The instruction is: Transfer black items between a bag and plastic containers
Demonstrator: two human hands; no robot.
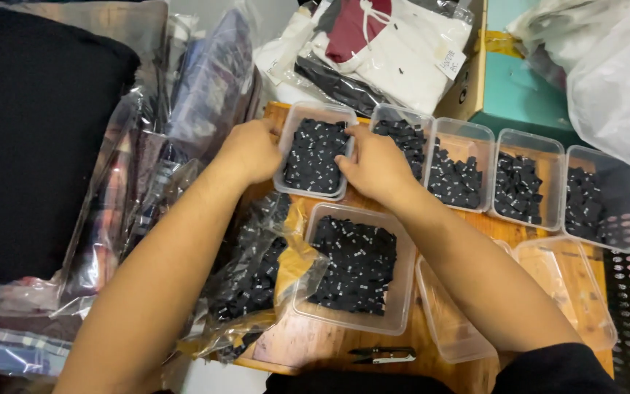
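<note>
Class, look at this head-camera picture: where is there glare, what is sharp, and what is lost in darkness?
Head view: glare streaks the clear plastic bags at left and the white bag top right; both hands, left hand and right hand, and the tub of black tags between them look sharp; the black cloth at far left shows almost no detail.

Both forearms bare, extended forward and converging. Left hand [251,151]: palm down, fingers curled over, knuckles up. Right hand [377,166]: palm down, wrist angled inward, fingers [345,157] bent toward the left hand. Hands near each other, not touching. Dark sleeve edge at right elbow.
</note>
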